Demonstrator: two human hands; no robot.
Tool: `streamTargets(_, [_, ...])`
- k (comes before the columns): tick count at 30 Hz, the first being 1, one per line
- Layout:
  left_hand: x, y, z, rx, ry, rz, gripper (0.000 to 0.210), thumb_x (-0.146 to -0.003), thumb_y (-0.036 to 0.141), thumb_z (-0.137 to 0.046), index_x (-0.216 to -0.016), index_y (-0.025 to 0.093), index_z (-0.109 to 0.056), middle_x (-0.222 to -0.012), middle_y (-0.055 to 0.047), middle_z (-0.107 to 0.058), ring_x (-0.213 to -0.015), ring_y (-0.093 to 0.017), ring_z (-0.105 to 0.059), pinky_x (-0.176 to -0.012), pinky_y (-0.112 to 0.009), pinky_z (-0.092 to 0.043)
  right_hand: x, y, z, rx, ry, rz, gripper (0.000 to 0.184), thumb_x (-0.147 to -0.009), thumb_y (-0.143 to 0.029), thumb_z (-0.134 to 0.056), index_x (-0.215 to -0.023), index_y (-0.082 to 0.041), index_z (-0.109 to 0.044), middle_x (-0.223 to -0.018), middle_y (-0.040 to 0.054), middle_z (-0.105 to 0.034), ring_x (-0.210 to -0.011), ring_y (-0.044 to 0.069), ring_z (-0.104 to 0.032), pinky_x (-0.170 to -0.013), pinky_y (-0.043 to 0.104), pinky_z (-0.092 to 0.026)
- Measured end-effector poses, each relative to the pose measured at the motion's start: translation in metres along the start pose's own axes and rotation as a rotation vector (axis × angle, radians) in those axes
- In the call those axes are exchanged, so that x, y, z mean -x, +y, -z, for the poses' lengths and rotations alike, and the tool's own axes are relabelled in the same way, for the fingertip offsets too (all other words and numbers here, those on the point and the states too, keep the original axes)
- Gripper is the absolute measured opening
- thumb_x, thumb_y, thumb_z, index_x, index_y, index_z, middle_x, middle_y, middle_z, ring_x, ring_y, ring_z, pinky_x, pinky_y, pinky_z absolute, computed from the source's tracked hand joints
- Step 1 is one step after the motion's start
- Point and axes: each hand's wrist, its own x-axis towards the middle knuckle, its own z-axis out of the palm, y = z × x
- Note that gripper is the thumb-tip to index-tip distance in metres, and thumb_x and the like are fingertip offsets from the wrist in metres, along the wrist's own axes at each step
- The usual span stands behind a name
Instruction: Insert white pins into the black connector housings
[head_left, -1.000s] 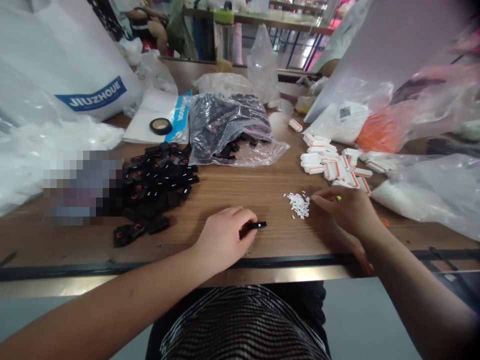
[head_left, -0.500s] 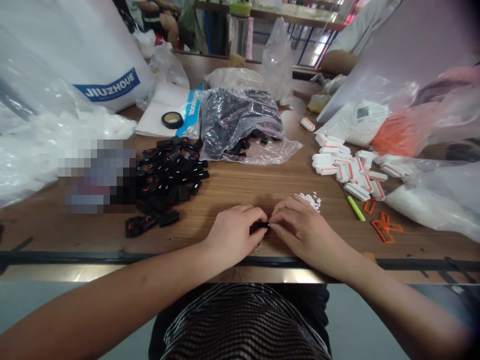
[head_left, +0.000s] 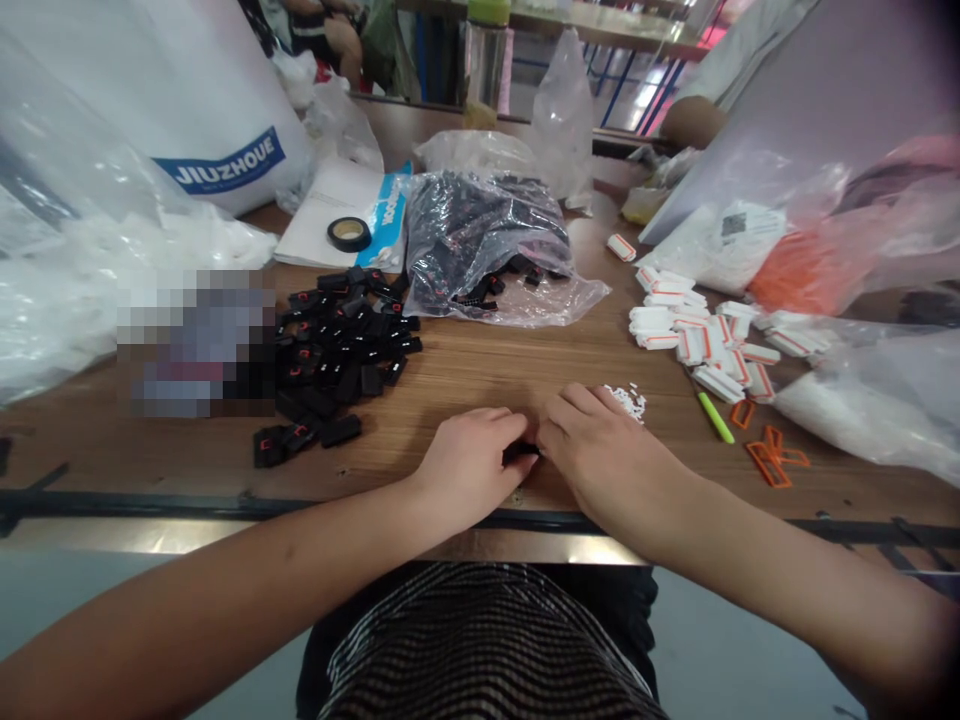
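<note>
Near the table's front edge, my left hand (head_left: 474,468) is closed around a small black plastic part (head_left: 519,452), pinched between thumb and fingers. Most of that part is hidden by the fingers. My right hand (head_left: 600,450) is curled against the part's right end, its fingers bent down. Its fingertips are turned away, so what they grip is hidden. Just behind the right hand lies a small heap of tiny white pieces (head_left: 628,402). To the left spreads a pile of black plastic parts (head_left: 345,345), some with red marks.
A clear bag of black parts (head_left: 487,245) lies at the back. White cases with orange strips (head_left: 705,340), a yellow-green stick tool (head_left: 715,417) and orange frames (head_left: 769,465) lie right. Black tape (head_left: 349,234) rests on a booklet (head_left: 322,205). Large plastic bags (head_left: 67,310) flank the left.
My right hand has rolled over, so its back faces up more and its fingertips are less visible. The left hand keeps its hold on the black part. The view has shifted slightly.
</note>
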Motion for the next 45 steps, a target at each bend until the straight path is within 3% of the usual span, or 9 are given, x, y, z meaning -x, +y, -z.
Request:
streamTargets(3, [-0.001, 0.000, 0.001, 0.028, 0.004, 0.006, 0.009, -0.086, 0.022, -0.067, -0.078, 0.019, -0.062, -0.080, -0.002, -0.067, -0.076, -0.021, -0.062, -0.071, -0.036, -0.051, -0.004, -0.002, 0.003, 0.039, 0.007, 0.039, 0.011, -0.084, -0.013, -0.062, -0.074, -0.015, -0.068, -0.080, 0.0116, -0.064, -0.079, 0.026, -0.049, -0.068, 0.040, -0.035])
streamTargets(6, [-0.001, 0.000, 0.001, 0.065, 0.001, 0.023, 0.005, -0.085, 0.022, -0.069, -0.082, 0.019, -0.066, -0.083, -0.002, -0.069, -0.078, -0.021, -0.064, -0.073, -0.036, -0.051, 0.000, 0.003, 0.001, -0.087, 0.007, 0.025, 0.014, -0.088, -0.015, -0.062, -0.076, -0.016, -0.069, -0.079, 0.0093, -0.066, -0.080, 0.025, -0.053, -0.070, 0.040, -0.038])
streamTargets(10, [-0.001, 0.000, 0.000, 0.084, 0.013, 0.029, 0.006, -0.084, 0.024, -0.071, -0.089, 0.021, -0.069, -0.086, 0.000, -0.071, -0.080, -0.021, -0.066, -0.074, -0.037, -0.051, 0.014, 0.013, -0.006, -0.385, 0.096, -0.032, 0.019, -0.097, -0.020, -0.053, -0.099, -0.018, -0.071, -0.090, 0.0057, -0.072, -0.085, 0.021, -0.059, -0.079, 0.037, -0.045])
streamTargets(13, [-0.001, 0.000, -0.001, 0.101, 0.022, 0.035, 0.006, -0.084, 0.025, -0.071, -0.090, 0.023, -0.070, -0.086, 0.000, -0.072, -0.079, -0.019, -0.066, -0.074, -0.035, -0.051, 0.024, 0.014, -0.012, -0.429, 0.193, -0.082, 0.020, -0.098, -0.021, -0.053, -0.109, -0.018, -0.069, -0.095, 0.0050, -0.074, -0.087, 0.020, -0.062, -0.083, 0.037, -0.046])
streamTargets(24, [-0.001, 0.000, 0.000, 0.116, 0.016, 0.037, 0.008, -0.082, 0.020, -0.070, -0.090, 0.023, -0.071, -0.091, 0.001, -0.074, -0.083, -0.019, -0.067, -0.077, -0.035, -0.051, 0.029, 0.005, -0.025, -0.166, 0.331, 0.009, 0.015, -0.095, -0.016, -0.056, -0.101, -0.015, -0.071, -0.098, 0.0068, -0.075, -0.093, 0.021, -0.063, -0.091, 0.039, -0.043])
streamTargets(29, [-0.002, 0.000, 0.002, 0.118, -0.005, 0.042, 0.010, -0.082, 0.018, -0.070, -0.090, 0.022, -0.071, -0.092, 0.000, -0.075, -0.084, -0.020, -0.067, -0.076, -0.034, -0.051, 0.030, -0.003, -0.031, -0.031, 0.301, 0.034, 0.016, -0.093, -0.016, -0.056, -0.089, -0.013, -0.071, -0.085, 0.0087, -0.072, -0.082, 0.023, -0.061, -0.081, 0.042, -0.043])
streamTargets(33, [-0.001, 0.000, 0.000, 0.115, 0.001, 0.027, 0.010, -0.082, 0.019, -0.070, -0.092, 0.022, -0.071, -0.092, 0.000, -0.075, -0.085, -0.020, -0.067, -0.077, -0.034, -0.051, 0.030, -0.002, -0.034, -0.252, 0.312, -0.056, 0.010, -0.090, -0.017, -0.059, -0.086, -0.016, -0.068, -0.087, 0.0065, -0.072, -0.081, 0.021, -0.061, -0.078, 0.040, -0.044])
streamTargets(37, [0.002, 0.001, -0.001, 0.113, -0.001, 0.013, 0.007, -0.084, 0.022, -0.070, -0.091, 0.023, -0.070, -0.090, 0.001, -0.074, -0.086, -0.020, -0.067, -0.079, -0.035, -0.050, 0.033, 0.004, -0.034, -0.599, 0.290, -0.188, 0.012, -0.089, -0.019, -0.061, -0.100, -0.018, -0.065, -0.090, 0.0045, -0.071, -0.084, 0.019, -0.063, -0.081, 0.038, -0.047])
streamTargets(45, [0.002, 0.001, -0.002, 0.099, 0.002, 0.016, 0.007, -0.084, 0.023, -0.071, -0.090, 0.023, -0.070, -0.089, 0.001, -0.073, -0.084, -0.020, -0.067, -0.077, -0.035, -0.050, 0.037, 0.002, -0.036, -0.477, 0.350, -0.134, 0.009, -0.090, -0.014, -0.061, -0.094, -0.018, -0.068, -0.095, 0.0052, -0.072, -0.086, 0.019, -0.063, -0.082, 0.038, -0.044])
